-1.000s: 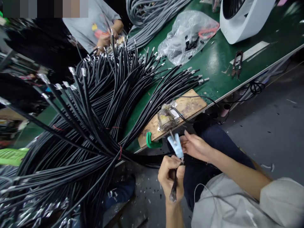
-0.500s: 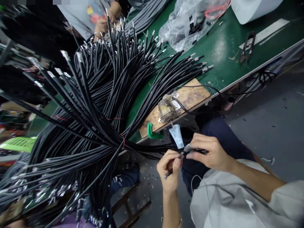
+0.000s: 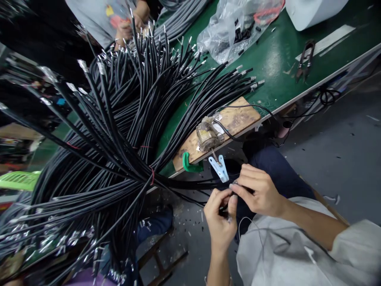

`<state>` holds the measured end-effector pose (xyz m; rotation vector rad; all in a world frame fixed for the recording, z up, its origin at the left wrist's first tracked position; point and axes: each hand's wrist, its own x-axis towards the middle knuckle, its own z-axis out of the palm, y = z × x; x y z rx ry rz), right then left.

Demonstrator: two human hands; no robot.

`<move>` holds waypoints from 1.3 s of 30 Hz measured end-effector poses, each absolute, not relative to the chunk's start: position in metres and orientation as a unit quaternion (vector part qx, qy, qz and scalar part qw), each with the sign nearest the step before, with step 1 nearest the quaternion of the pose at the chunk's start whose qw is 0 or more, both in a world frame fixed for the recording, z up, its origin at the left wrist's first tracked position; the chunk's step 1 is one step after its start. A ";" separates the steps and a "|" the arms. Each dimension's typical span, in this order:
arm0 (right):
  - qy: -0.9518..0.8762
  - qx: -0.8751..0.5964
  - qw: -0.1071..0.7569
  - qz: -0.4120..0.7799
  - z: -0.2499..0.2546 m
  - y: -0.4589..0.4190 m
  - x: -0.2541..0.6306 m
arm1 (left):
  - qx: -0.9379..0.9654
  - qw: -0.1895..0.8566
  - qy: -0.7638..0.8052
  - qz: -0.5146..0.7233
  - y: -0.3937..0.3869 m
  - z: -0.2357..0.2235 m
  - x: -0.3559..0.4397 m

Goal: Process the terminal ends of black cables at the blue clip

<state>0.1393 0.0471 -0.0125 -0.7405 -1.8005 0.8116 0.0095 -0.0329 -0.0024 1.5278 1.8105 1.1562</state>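
Observation:
Low in front of my lap, the fingers of my left hand (image 3: 220,218) are closed round a black cable, mostly hidden in the grip. My right hand (image 3: 259,190) meets it at the fingertips, pinching the dark cable near the same spot. Several black cables (image 3: 190,184) run from the tied bundle over the table edge toward my hands. Just above my fingers a light blue clothespin (image 3: 220,170) hangs on the shaft of a small tape-wrapped motor (image 3: 207,135). That motor sits on a wooden board (image 3: 238,113) held by a green clamp (image 3: 187,163).
A large heap of black cables (image 3: 119,123) with stripped silvery ends covers the left of the green table (image 3: 276,59). Beyond lie a clear plastic bag (image 3: 220,35) of black pieces, thread snips (image 3: 306,59) and a white container (image 3: 312,14). A co-worker's hands (image 3: 126,29) work across the table.
The blurred blue clothespin now shows sharply with its jaws downward. My hands have drawn closer together, and the dark pieces that stuck out of them are now mostly hidden.

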 end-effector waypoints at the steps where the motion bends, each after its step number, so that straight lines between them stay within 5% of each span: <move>1: -0.751 -0.318 0.501 0.288 -0.015 0.044 0.137 | 0.566 0.235 0.672 0.416 -0.032 -0.002 0.012; 5: -0.734 -0.331 0.545 0.233 -0.023 0.035 0.127 | 0.548 0.219 0.698 0.406 -0.032 -0.001 0.018; 12: -0.467 -0.236 0.507 0.685 -0.026 0.038 0.120 | 0.500 0.312 0.669 0.453 -0.029 0.004 0.005; 17: -0.308 -0.205 0.417 0.830 -0.031 0.043 0.121 | 0.496 0.391 0.633 0.447 -0.027 0.010 0.002; 25: -0.409 -0.242 0.435 0.765 -0.025 0.056 0.135 | 0.446 0.442 0.606 0.489 -0.027 0.000 -0.004; 32: -0.553 -0.370 0.511 0.544 -0.017 0.041 0.145 | 0.533 0.196 0.648 0.507 -0.022 0.002 0.008; 39: -0.587 -0.402 0.474 0.519 -0.004 0.040 0.146 | 0.594 0.073 0.659 0.456 -0.019 0.006 0.015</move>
